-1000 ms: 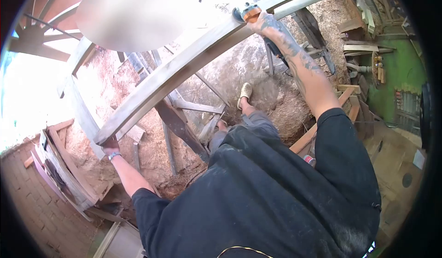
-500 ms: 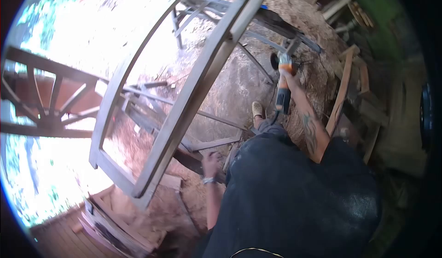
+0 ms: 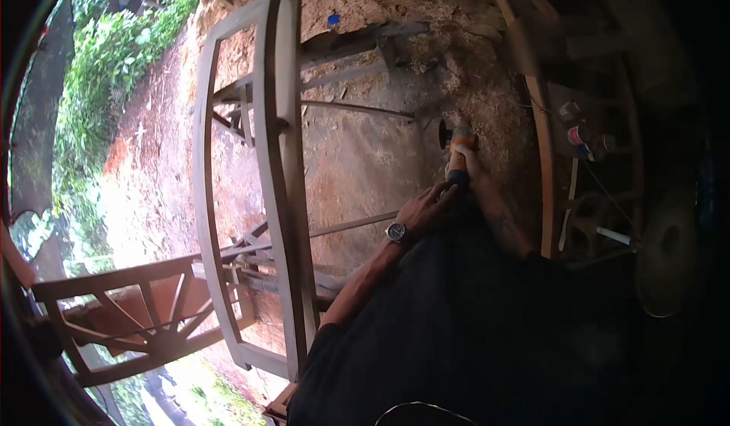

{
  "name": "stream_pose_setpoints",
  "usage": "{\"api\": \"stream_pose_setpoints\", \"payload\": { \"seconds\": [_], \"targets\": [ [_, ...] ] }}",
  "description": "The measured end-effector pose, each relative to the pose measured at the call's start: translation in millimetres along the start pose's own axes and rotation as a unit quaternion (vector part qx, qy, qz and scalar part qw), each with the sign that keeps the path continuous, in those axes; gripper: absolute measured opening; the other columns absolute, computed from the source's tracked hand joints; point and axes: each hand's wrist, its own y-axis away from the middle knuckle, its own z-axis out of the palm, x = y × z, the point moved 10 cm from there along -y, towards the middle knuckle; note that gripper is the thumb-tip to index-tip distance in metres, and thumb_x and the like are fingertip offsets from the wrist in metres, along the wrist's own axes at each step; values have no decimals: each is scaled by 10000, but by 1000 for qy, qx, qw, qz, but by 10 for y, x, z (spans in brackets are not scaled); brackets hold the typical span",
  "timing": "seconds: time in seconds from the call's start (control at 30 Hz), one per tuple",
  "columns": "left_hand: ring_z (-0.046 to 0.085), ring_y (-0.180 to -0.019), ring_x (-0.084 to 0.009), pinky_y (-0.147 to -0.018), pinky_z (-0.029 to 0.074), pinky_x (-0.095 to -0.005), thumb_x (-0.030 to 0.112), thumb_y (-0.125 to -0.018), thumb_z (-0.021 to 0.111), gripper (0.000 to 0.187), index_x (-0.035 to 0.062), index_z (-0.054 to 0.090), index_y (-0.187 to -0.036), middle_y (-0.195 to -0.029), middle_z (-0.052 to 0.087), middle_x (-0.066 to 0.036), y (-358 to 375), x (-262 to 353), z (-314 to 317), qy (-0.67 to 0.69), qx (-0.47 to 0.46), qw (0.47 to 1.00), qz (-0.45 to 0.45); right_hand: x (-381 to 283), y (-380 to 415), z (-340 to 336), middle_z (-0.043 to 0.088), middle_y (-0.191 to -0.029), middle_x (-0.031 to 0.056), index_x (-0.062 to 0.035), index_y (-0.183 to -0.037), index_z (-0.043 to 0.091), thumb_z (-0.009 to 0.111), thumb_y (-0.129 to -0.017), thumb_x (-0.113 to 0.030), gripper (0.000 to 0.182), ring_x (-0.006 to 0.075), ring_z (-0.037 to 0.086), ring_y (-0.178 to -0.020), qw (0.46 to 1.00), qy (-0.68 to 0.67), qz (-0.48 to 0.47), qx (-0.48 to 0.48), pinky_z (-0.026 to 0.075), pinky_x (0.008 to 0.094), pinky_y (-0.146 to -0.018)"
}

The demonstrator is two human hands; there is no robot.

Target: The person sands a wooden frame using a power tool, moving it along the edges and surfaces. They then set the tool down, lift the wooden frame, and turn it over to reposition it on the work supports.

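Note:
An angle grinder point(image 3: 463, 143) with an orange and dark body and a round dark disc point(image 3: 444, 134) is held above the ground in front of me. My right hand point(image 3: 470, 161) is closed round its body, just behind the head. My left hand point(image 3: 424, 210), with a watch on the wrist, is at the grinder's dark rear end, its fingers bent against it; the fingertips are partly hidden in shadow. Left of both hands, a long curved wooden frame point(image 3: 283, 152) rests across wooden supports, apart from the disc.
A fan-patterned wooden panel point(image 3: 163, 338) lies at lower left. A dark trestle beam point(image 3: 357, 42) stands beyond the frame. Wooden boards point(image 3: 544, 167) and small items, including a tin point(image 3: 579, 141), are on the right. Shavings cover the ground; green plants point(image 3: 114, 91) grow outside.
My left hand has come from the lower left, near the frame, to the grinder's rear end. My right hand still holds the grinder. The view has turned, so the frame now appears nearly upright.

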Motion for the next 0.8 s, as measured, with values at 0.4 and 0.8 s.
{"api": "stream_pose_setpoints", "payload": {
  "seconds": [0.4, 0.8],
  "targets": [
    [681, -1053, -204, -884, 569, -372, 307, -1085, 567, 418, 28, 573, -1396, -1195, 674, -91, -1968, -806, 370, 446, -68, 850, -272, -1487, -863, -386, 666, -1077, 40, -104, -1250, 662, 720, -919, -346, 414, 282, 658, -1084, 988, -76, -133, -3, 550, 442, -886],
    [602, -735, -131, -631, 494, -269, 273, -1008, 624, 236, 58, 655, -1101, -844, 613, 2, -2989, -1368, 828, 450, -270, 850, -38, -1046, -1695, -915, 703, -1066, 82, -31, -1104, 709, 739, -940, -409, 413, 264, 680, -1051, 975, 47, -203, 73, 559, 442, -906]
  ]
}}
